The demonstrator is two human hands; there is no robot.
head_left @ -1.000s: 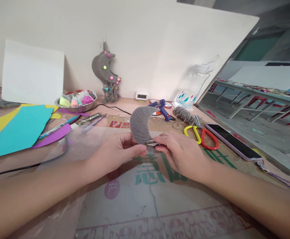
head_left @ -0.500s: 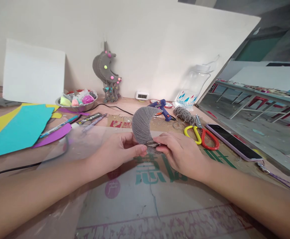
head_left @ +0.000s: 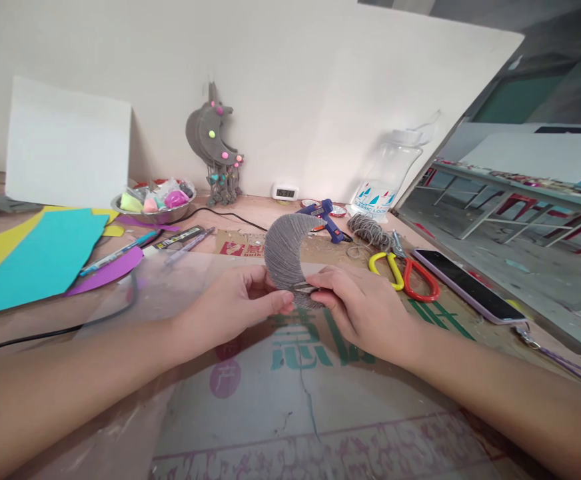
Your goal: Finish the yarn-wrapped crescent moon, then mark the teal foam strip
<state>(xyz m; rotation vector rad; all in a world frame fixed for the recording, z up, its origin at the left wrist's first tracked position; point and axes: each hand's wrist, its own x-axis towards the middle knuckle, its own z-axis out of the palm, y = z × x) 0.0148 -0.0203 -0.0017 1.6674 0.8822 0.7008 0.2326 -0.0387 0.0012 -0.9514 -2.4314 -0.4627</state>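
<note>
Upright above the plastic-covered work surface is a grey crescent moon (head_left: 283,250), wound with yarn in close rows. My left hand (head_left: 250,297) grips its lower left edge, thumb in front and fingers behind. At the lower horn, the thumb and index finger of my right hand (head_left: 360,307) are pinched together. A thin, pointed grey piece shows at those fingertips, too small to tell if it is yarn or a tool. Behind the crescent lies a blue glue gun (head_left: 328,220), with a tangled skein of grey yarn (head_left: 370,231) beside it.
Scissors (head_left: 420,280) with yellow and red handles and a phone (head_left: 468,285) lie right. A decorated moon (head_left: 203,137) hangs on the wall, near a clock (head_left: 284,193) and bottle (head_left: 385,173). Left are a metal bowl (head_left: 155,215), coloured sheets (head_left: 40,257), pens and a black cord (head_left: 45,333).
Both hands and the crescent stay almost still. Only a slight shift shows at the right fingertips by the lower horn.
</note>
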